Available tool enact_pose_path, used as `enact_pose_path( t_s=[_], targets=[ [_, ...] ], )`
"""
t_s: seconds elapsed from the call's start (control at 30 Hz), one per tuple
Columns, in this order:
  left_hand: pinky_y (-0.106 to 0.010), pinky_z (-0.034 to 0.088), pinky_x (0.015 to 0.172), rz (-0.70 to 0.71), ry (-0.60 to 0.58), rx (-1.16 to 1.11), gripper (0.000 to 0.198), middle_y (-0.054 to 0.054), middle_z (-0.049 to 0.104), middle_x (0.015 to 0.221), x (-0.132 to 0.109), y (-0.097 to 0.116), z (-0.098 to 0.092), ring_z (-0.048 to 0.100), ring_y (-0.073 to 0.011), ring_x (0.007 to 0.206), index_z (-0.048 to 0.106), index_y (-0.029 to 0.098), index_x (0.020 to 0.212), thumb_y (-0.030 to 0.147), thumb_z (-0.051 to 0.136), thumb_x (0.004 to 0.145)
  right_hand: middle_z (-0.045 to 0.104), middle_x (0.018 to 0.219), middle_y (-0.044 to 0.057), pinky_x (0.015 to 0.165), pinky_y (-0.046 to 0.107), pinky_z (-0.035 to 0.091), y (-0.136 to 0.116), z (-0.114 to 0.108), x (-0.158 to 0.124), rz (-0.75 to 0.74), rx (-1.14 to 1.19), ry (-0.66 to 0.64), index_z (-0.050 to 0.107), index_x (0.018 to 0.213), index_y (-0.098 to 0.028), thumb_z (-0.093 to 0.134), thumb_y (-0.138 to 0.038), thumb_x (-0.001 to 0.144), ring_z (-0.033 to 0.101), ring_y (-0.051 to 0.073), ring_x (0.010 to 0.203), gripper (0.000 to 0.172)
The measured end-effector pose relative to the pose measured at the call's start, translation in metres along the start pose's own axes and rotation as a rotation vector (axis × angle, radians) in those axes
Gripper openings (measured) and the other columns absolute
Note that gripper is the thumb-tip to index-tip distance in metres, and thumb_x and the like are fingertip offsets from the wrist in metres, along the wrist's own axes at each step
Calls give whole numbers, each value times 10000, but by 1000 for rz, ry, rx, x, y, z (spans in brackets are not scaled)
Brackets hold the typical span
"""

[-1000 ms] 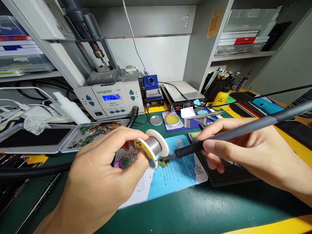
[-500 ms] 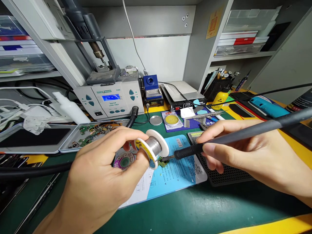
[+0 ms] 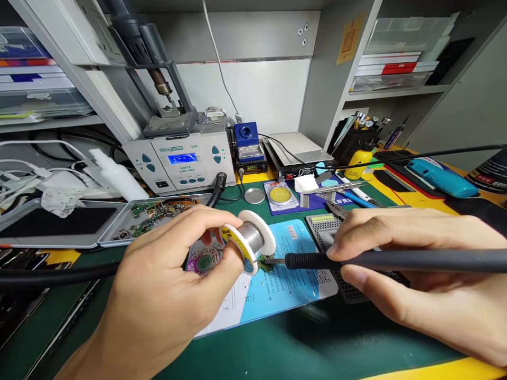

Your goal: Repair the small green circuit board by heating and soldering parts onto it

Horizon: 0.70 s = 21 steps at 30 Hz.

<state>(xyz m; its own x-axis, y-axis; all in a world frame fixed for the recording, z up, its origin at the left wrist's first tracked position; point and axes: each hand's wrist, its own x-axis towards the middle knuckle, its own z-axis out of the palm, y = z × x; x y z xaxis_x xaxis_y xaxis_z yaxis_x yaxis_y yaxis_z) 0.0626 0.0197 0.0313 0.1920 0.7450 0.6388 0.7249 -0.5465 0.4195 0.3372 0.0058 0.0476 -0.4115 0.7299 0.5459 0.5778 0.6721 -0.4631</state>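
Head view: left hand [image 3: 158, 295] closed on the solder spool [image 3: 249, 240] - thumb and fingers pinch the flanges, spool held just above the blue mat [image 3: 285, 285]. Right hand [image 3: 420, 285] wrapped pen-style round the soldering iron [image 3: 415, 259], tip nearly level and at the small green board [image 3: 264, 263] right under the spool. Spool looks light and rigid, but the wire is soft and kinks easily, so hold it by the flanges, not the winding. Iron looks light and is hot at the tip - handle only. Board is tiny, fragile and likely to slide. Hot-air station [image 3: 182, 161] and tray of boards [image 3: 154, 214] sit behind.
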Motion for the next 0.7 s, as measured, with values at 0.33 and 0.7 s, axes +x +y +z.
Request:
enact_pose_path(
  t_s=[0.33, 0.7],
  targets=[
    [-160, 509, 765, -9, 1, 10, 171, 156, 722, 847, -2, 0, -2, 661, -62, 724, 691, 341, 973, 187, 671, 905, 742, 598, -135, 407, 87, 526, -4, 1, 9, 92, 145, 53, 765, 806, -323, 766, -142, 803, 651, 55, 410, 181],
    [-162, 517, 754, -8, 0, 22, 198, 154, 714, 828, -1, 1, -1, 673, -68, 740, 685, 341, 970, 170, 649, 877, 765, 642, -123, 396, 104, 534, -3, 2, 6, 109, 128, 28, 775, 844, -358, 795, -193, 823, 675, 73, 434, 167]
  ],
)
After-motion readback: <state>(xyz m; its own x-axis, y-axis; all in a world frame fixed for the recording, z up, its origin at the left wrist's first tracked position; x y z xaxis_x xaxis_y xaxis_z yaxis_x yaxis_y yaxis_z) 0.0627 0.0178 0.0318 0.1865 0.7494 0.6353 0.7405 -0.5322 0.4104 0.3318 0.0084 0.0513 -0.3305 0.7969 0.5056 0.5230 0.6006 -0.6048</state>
